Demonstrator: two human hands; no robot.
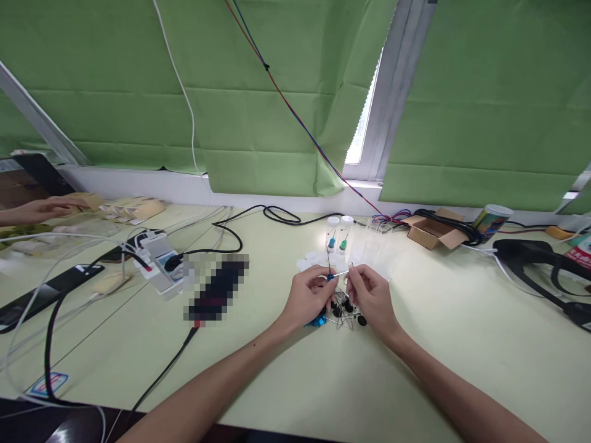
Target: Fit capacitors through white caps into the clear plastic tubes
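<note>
Left hand (308,296), nearly closed, pinches a small blue piece (330,278); right hand (373,300), likewise, apparently pinches a thin rod (340,274); I advise light pressure, braced against the table (452,314).

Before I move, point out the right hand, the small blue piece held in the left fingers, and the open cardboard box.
right hand (373,295): head view, back of the hand
small blue piece (330,277): head view, its blue body
open cardboard box (421,235): head view, near side wall
</note>
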